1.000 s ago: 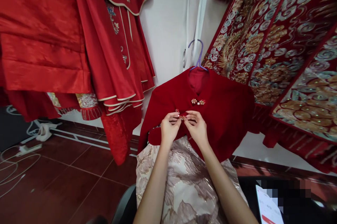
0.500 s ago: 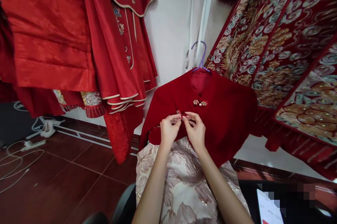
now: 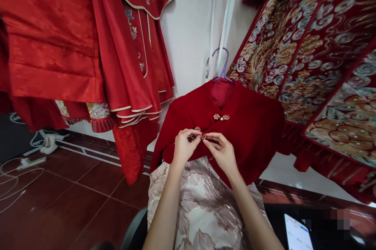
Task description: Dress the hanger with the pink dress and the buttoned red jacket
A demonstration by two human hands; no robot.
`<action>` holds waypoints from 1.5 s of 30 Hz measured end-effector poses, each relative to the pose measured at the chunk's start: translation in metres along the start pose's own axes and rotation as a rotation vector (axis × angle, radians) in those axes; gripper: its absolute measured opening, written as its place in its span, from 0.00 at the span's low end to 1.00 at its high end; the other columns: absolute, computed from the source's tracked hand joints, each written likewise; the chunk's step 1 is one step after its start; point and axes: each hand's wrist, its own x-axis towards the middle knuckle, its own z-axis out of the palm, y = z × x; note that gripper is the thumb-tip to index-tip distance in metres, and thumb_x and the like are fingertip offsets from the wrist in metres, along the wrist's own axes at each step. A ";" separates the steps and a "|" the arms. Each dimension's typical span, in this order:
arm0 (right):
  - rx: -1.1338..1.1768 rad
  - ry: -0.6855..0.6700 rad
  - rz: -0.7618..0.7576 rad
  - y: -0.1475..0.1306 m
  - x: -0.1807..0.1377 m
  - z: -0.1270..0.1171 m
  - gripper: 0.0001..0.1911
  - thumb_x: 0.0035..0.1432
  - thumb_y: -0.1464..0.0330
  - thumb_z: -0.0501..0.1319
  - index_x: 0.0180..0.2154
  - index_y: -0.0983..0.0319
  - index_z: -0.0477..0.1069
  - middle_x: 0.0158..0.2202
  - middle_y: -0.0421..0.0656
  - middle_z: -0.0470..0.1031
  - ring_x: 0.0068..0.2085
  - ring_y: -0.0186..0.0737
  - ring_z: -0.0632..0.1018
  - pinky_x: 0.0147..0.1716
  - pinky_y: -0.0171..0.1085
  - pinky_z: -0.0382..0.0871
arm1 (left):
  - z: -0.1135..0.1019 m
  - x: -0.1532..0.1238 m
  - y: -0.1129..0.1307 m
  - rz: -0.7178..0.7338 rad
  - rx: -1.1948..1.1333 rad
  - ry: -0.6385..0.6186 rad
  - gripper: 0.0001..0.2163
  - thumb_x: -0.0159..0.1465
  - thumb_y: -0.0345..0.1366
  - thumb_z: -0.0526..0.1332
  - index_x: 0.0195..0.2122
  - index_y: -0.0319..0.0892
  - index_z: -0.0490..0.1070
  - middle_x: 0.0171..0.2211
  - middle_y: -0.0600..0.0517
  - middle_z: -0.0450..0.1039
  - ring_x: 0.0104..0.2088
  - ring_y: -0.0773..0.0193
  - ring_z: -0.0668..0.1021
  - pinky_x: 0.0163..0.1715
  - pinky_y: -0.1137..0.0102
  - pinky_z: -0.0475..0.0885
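A dark red velvet jacket on a purple hanger lies in front of me. My left hand and my right hand meet at its front opening. Thumb and fingertips of both are pinched on a small beaded clasp, partly covered by the fingers. Whether its two halves are joined I cannot tell. Higher on the chest sits another beaded clasp, fastened, with a pearl-like bead in its middle. Below the jacket a pale floral fabric with a metallic sheen spreads under my forearms.
Red garments hang at the left, and a heavily embroidered gown hangs at the right. A white rack base and cables are on the tiled floor. A phone lies at lower right.
Both hands have shifted slightly downward, still pinching at the clasp. My right hand has turned a little, and more of the beading shows between the fingertips. The camera view has moved slightly.
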 end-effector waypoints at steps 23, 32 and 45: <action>-0.149 -0.023 0.174 -0.011 -0.014 -0.076 0.18 0.54 0.56 0.64 0.41 0.62 0.70 0.33 0.46 0.76 0.33 0.37 0.78 0.33 0.35 0.77 | -0.027 -0.012 0.017 -0.428 0.477 -0.447 0.16 0.61 0.43 0.60 0.44 0.37 0.69 0.47 0.37 0.74 0.49 0.50 0.76 0.48 0.64 0.68; -0.368 -0.411 0.246 0.002 -0.013 -0.068 0.14 0.57 0.59 0.61 0.41 0.60 0.72 0.37 0.44 0.76 0.36 0.38 0.78 0.33 0.35 0.74 | -0.033 -0.009 0.016 -0.422 0.476 -0.484 0.10 0.61 0.32 0.55 0.42 0.42 0.73 0.44 0.45 0.78 0.44 0.57 0.78 0.45 0.68 0.69; -0.414 -0.389 0.163 0.031 -0.017 -0.034 0.07 0.51 0.67 0.62 0.34 0.62 0.71 0.34 0.42 0.71 0.33 0.34 0.74 0.30 0.32 0.72 | -0.035 -0.012 0.007 -0.359 0.392 -0.585 0.12 0.47 0.25 0.60 0.33 0.42 0.75 0.31 0.53 0.78 0.33 0.65 0.78 0.31 0.75 0.70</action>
